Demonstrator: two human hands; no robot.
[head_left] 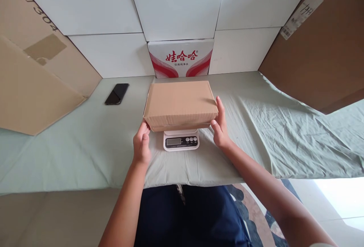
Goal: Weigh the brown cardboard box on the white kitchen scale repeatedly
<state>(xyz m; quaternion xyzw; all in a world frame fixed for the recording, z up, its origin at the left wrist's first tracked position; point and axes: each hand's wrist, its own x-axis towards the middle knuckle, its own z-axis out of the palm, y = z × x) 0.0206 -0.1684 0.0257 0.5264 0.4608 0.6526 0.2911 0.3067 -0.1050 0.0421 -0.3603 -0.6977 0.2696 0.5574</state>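
box (181, 103) sits on scale (181, 141) | left hand (141, 145) and right hand (219, 127) touch its sides, fingers loosely open, not gripping | display unreadable

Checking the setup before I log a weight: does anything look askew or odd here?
The cardboard box overhangs the small digital scale on every visible side, with the left hand and right hand touching its ends. The green sheet is wrinkled at right.

Pale green cloth (284, 125) covers the table, white boxes (176, 4) stacked behind.
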